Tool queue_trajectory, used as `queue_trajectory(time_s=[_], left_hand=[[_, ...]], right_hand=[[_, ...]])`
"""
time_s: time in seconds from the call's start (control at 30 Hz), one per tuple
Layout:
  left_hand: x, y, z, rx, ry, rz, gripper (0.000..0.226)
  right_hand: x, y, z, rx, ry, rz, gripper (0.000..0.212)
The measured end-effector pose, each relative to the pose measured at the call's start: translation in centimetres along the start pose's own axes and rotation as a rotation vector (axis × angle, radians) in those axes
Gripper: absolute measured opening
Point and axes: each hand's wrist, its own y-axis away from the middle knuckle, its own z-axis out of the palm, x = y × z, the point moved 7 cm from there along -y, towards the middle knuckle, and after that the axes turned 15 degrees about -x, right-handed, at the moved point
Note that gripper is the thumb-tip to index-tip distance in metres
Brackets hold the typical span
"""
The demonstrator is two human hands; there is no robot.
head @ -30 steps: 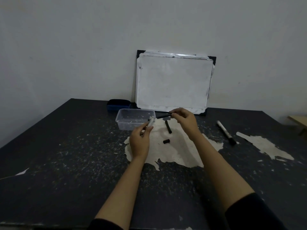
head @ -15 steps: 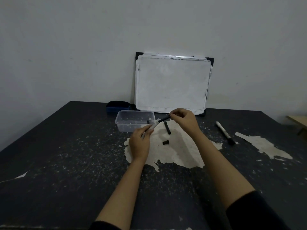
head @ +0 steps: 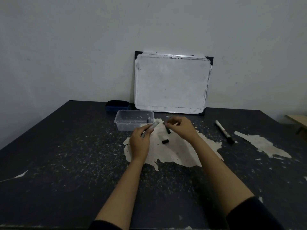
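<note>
My left hand (head: 139, 143) grips a pale marker barrel (head: 154, 125), its open end pointing up and right beside the clear plastic container (head: 123, 127). My right hand (head: 181, 128) hovers just right of that end. Its fingertips are curled and pinch a thin dark insert (head: 164, 123) that is mostly hidden and blurred. Beneath the right hand a black stick (head: 168, 130) lies on the pale worn patch. A short black cap (head: 165, 141) lies there too.
A small whiteboard (head: 171, 83) leans on the wall at the back of the dark table (head: 66, 163). A blue eraser (head: 117, 106) sits left of it. A capped marker (head: 224, 131) lies to the right. A small dark piece sits inside the container.
The long black insert that reached from my right fingers to the barrel end no longer shows at full length. My right hand has shifted slightly and is blurred. The left hand stays in place.
</note>
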Motion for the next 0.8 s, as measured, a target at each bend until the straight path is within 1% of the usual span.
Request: queue_trajectory(time_s=[0.07, 0.13, 0.2, 0.27, 0.33, 0.4, 0.47, 0.53, 0.73, 0.8], left_hand=[[-0.1, -0.1, 0.0, -0.003, -0.003, 0.001, 0.027], [0.0, 0.0, 0.1, -0.001, -0.023, 0.009, 0.028], [0.2, 0.0, 0.1, 0.002, -0.032, 0.02, 0.029], [0.2, 0.1, 0.1, -0.001, -0.031, 0.021, 0.03], [0.2, 0.1, 0.0, -0.006, -0.031, 0.016, 0.031], [0.2, 0.2, 0.1, -0.01, -0.022, 0.01, 0.03], [0.2, 0.2, 0.1, -0.011, -0.02, 0.01, 0.03], [0.2, 0.1, 0.1, -0.014, -0.028, 0.008, 0.029], [0.3, 0.1, 0.2, -0.025, -0.054, 0.016, 0.029], [0.4, 0.1, 0.3, -0.031, -0.061, 0.022, 0.029]], right_hand=[[1.1, 0.2, 1.1, -0.134, 0.056, 0.05, 0.012], [2.0, 0.6, 2.3, -0.245, 0.071, 0.104, 0.017], [2.6, 0.8, 3.2, -0.295, 0.092, 0.134, 0.02], [2.8, 0.7, 3.6, -0.303, 0.106, 0.135, 0.016], [2.7, 0.6, 3.3, -0.285, 0.118, 0.115, 0.015], [2.2, 0.6, 2.4, -0.2, 0.092, 0.07, 0.015], [1.2, 0.6, 1.2, -0.102, 0.018, 0.013, 0.016], [0.3, 0.5, 0.4, -0.045, -0.073, -0.027, 0.019], [-0.8, 0.1, -0.2, 0.001, -0.28, -0.082, 0.016], [-1.0, 0.0, 0.0, -0.004, -0.291, -0.08, 0.017]])
